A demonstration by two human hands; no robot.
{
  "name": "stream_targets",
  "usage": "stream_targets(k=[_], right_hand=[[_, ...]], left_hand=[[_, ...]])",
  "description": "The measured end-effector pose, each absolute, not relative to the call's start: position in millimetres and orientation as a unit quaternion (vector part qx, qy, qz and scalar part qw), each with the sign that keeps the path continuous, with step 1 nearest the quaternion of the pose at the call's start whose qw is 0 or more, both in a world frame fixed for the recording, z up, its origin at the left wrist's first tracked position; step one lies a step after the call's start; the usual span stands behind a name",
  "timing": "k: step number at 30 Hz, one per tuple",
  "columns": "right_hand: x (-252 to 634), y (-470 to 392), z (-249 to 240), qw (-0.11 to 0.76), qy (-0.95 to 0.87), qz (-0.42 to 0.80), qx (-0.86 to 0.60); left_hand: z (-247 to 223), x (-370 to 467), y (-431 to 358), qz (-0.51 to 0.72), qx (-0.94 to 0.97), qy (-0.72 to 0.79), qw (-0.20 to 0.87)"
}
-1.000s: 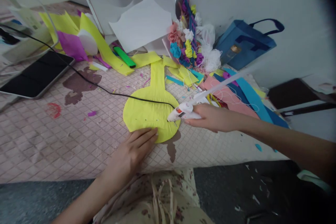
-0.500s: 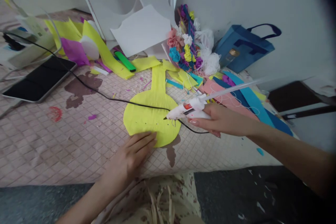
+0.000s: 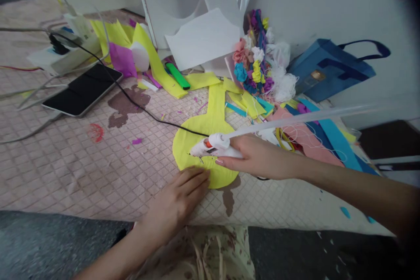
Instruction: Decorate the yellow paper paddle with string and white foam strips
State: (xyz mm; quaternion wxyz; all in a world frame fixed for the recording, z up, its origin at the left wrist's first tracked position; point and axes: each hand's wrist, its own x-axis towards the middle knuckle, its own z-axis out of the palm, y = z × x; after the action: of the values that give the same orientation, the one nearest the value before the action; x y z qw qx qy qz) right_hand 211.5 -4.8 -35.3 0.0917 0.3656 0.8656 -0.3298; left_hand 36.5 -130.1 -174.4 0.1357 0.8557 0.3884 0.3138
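Note:
A round yellow paper cutout [image 3: 223, 175] with a strip reaching away from me lies flat on the table. My left hand [image 3: 187, 190] rests on its near left edge, fingers stretched out and lying flat. In my right hand [image 3: 252, 155] is a white hot glue gun [image 3: 213, 146], fingers wrapped round its handle. Its nozzle points left, at or just above the left part of the yellow circle; whether it touches I cannot tell. From its back sticks a long clear glue stick [image 3: 282, 121]. A black cord [image 3: 147, 111] crosses the cutout behind the gun.
At the left are a tablet [image 3: 83, 89] and a power strip [image 3: 62, 54]. Behind lie a green marker [image 3: 177, 76], yellow paper strips [image 3: 201, 80] and crumpled paper flowers [image 3: 256, 59]. A blue bag [image 3: 328, 70] stands at the back right, near coloured paper strips [image 3: 331, 131].
My right hand has moved the glue gun left across the yellow circle, from its right side to its left part. My left hand stays on the cutout's edge. The whole view has shifted.

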Motion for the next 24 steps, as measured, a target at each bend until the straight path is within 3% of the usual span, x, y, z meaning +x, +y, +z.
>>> stream_targets(k=[19,24], right_hand=[[187.7,7.2,-42.2,0.157,0.862,-0.316,0.364],[213.8,10.2,-42.6,0.138,0.816,-0.433,0.358]], left_hand=[[-177.6,36.8,-129.4,0.344,0.837,0.39,0.168],[-183.4,37.4,-128.8,0.358,0.834,0.387,0.161]])
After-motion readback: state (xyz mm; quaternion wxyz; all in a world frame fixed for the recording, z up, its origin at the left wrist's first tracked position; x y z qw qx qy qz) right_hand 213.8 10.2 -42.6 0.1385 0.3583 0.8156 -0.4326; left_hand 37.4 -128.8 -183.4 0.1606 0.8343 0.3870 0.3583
